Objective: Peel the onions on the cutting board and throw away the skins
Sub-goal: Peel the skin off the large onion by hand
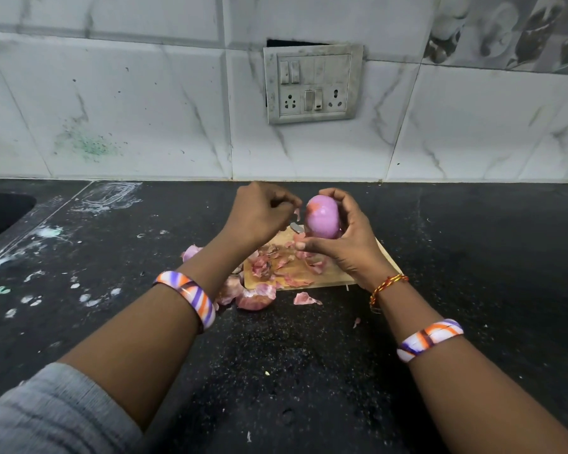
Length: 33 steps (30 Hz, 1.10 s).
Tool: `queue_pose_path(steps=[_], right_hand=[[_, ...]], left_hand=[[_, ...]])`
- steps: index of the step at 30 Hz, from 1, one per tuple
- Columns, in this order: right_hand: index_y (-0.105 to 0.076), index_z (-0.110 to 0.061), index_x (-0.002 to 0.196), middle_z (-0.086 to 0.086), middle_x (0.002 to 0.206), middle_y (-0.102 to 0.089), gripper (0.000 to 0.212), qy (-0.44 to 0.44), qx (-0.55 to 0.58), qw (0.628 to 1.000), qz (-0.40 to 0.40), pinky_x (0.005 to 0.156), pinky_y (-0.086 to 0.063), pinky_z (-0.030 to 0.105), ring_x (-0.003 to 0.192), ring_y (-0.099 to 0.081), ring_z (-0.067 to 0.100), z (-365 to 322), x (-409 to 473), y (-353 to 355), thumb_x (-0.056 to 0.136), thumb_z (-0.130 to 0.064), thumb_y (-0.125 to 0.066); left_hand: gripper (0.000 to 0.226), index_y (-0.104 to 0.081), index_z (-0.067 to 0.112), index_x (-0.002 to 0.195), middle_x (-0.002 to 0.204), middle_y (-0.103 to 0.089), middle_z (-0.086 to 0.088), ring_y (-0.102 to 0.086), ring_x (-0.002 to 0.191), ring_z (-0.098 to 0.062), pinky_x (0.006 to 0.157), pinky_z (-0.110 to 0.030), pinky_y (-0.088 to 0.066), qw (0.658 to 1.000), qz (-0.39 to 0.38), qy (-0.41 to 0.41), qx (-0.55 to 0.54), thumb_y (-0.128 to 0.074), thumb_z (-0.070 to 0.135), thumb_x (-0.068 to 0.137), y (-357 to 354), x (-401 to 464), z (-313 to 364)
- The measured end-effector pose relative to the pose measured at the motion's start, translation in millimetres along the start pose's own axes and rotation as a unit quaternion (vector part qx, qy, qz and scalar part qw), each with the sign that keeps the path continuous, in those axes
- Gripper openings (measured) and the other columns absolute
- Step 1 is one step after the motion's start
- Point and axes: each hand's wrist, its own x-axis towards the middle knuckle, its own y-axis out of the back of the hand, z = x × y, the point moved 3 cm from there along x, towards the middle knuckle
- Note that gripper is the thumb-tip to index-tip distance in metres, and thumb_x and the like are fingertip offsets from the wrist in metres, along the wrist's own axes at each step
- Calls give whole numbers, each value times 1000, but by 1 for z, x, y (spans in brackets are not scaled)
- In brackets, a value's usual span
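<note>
My right hand (345,244) grips a mostly peeled purple onion (322,217), held above the wooden cutting board (309,273). Just left of the onion, my left hand (259,214) has its fingers curled and pinches a small flake of skin (296,213). Loose pink skins (276,262) cover the board. More skins and an onion piece (254,298) lie off the board's near left corner, and another piece (191,252) shows behind my left forearm. A knife tip (296,227) pokes out between my hands.
The black counter (292,371) is speckled with crumbs and white smears at the left. A sink edge (4,208) sits far left. A tiled wall with a switch and socket plate (312,83) stands behind. A stray skin (305,299) lies near the board's front.
</note>
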Motion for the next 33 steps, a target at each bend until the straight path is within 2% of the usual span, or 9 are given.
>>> queue_pose_path(steps=[4, 7, 9, 16, 19, 22, 25, 30, 33], right_hand=[[-48, -24, 113, -10, 116, -52, 75, 45, -69, 997, 7, 87, -55, 38, 111, -55, 19, -3, 0, 0, 53, -3, -88], [-50, -22, 112, -8, 115, -54, 75, 57, -65, 996, 9, 87, -54, 39, 109, -56, 17, -2, -1, 0, 51, -2, -88], [-50, -20, 113, -6, 116, -54, 75, 59, -64, 996, 11, 87, -54, 40, 109, -56, 19, -1, -1, 0, 52, -2, -88], [-50, -23, 114, -2, 120, -53, 75, 58, -55, 997, 13, 86, -55, 36, 114, -54, 23, -2, -4, 1, 52, -4, -88], [-51, -28, 112, 0, 121, -53, 75, 55, -49, 997, 15, 86, -55, 40, 114, -54, 24, -1, -5, 1, 51, -5, -88], [-52, -27, 112, -1, 119, -55, 76, 61, -52, 996, 30, 85, -55, 44, 111, -55, 24, 0, -6, 0, 50, -6, -90], [-52, -23, 114, -3, 117, -56, 75, 71, -73, 994, 43, 83, -55, 38, 110, -56, 21, -1, -7, -1, 50, -7, -90], [-51, -25, 113, -8, 114, -56, 77, 89, -100, 990, 47, 83, -54, 35, 104, -56, 14, -4, -11, -3, 48, -13, -91], [-51, -24, 113, -2, 116, -57, 78, 79, -77, 993, 51, 84, -55, 40, 105, -56, 18, -2, -9, -5, 48, -9, -91]], left_hand=[[12, -75, 10, 83, 71, -70, -1, -63, 64, -4, 64, -21, -50, 1000, -17, -16, -20, -69, 18, 78, -5, -6, 9], [12, -75, 11, 82, 63, -65, 4, -54, 51, 10, 50, -5, -40, 999, -12, -38, -1, -74, 18, 73, -5, -8, 11], [10, -76, 10, 82, 62, -64, 4, -53, 49, 12, 49, -4, -38, 999, -7, -41, -10, -72, 14, 73, -4, -9, 10], [6, -76, 7, 77, 68, -71, -5, -55, 51, 5, 53, -19, -46, 998, 14, -51, -34, -73, 10, 73, -3, -11, 10], [5, -75, 4, 72, 67, -71, -11, -60, 56, -9, 53, -26, -46, 997, 25, -64, -22, -72, 8, 73, -4, -13, 12], [10, -73, 1, 65, 59, -67, -13, -55, 50, -15, 47, -20, -38, 994, 46, -99, 23, -69, 6, 72, -6, -18, 16], [9, -70, 2, 62, 56, -63, -10, -45, 45, -5, 46, -11, -31, 990, 59, -114, 53, -67, 4, 70, -8, -20, 18], [8, -68, 5, 63, 62, -66, -11, -56, 56, -18, 52, -18, -37, 992, 46, -84, 85, -65, 8, 71, -6, -13, 15], [12, -68, 5, 64, 61, -67, -9, -62, 59, -17, 57, -24, -46, 998, 48, -34, 36, -65, 10, 74, -3, -11, 14]])
